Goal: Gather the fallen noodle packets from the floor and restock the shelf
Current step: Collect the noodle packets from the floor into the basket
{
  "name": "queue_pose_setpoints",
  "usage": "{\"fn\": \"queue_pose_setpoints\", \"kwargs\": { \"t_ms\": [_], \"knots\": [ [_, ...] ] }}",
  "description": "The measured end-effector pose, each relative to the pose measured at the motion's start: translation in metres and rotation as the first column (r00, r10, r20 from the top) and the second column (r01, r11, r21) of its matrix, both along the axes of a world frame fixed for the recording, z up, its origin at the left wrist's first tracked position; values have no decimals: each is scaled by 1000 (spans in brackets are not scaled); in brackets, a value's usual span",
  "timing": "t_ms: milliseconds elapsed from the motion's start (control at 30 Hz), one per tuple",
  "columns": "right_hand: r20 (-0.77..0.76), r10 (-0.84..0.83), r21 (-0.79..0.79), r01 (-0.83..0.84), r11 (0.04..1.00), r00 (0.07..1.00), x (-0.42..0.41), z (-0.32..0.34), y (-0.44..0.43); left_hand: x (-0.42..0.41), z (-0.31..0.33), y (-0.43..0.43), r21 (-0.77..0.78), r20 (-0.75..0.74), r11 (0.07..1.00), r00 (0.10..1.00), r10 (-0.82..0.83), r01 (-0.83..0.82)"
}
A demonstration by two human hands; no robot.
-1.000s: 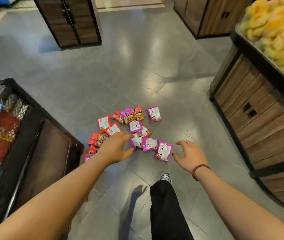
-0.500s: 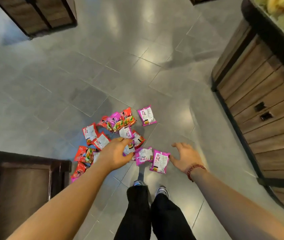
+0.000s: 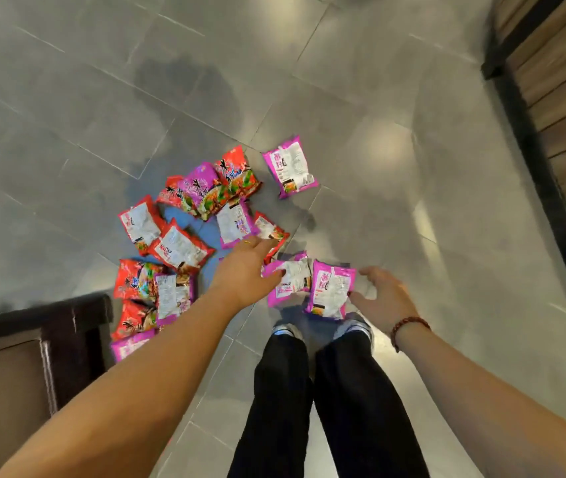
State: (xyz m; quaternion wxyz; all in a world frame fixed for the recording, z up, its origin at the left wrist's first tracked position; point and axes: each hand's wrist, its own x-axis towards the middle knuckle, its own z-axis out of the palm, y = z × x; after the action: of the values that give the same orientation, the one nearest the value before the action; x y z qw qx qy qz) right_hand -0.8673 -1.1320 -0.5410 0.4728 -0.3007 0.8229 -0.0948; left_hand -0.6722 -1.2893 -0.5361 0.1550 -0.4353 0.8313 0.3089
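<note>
Grey tiled floor [image 3: 378,98], flanked by a slatted wooden fixture [image 3: 564,98] at right and a dark cabinet [image 3: 33,339] at lower left. The noodle packets [image 3: 205,191] lie scattered ahead of your shoes, pointing every way. Your left hand [image 3: 243,270] sets its thumb on a crumpled pink packet [image 3: 293,277]; its grip is hidden. Your right hand [image 3: 381,298], fingers spread, touches the neighbouring packet [image 3: 331,288], whose long axis runs toward you. Your left forearm hides some packets; their print is blurred.

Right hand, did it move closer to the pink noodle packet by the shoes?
Yes, leftward: the right hand now touches that pink noodle packet at its edge.
</note>
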Motion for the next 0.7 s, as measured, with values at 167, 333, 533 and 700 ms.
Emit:
{"fn": "queue_pose_setpoints", "kwargs": {
  "t_ms": [167,333,533,700],
  "knots": [
    [71,-54,57,50,997,996,4,-128,6,-5,-147,2,85,96,995,994,-60,52],
    [99,-71,75,63,995,993,18,-245,19,0,-269,9,119,150,975,968,-202,186],
    [96,-165,123,153,981,982,36,-355,33,1,-366,12,119,242,937,906,-348,328],
    [-32,-122,108,125,986,992,62,-387,38,-2,-395,20,51,282,945,903,-324,323]
  ]
}}
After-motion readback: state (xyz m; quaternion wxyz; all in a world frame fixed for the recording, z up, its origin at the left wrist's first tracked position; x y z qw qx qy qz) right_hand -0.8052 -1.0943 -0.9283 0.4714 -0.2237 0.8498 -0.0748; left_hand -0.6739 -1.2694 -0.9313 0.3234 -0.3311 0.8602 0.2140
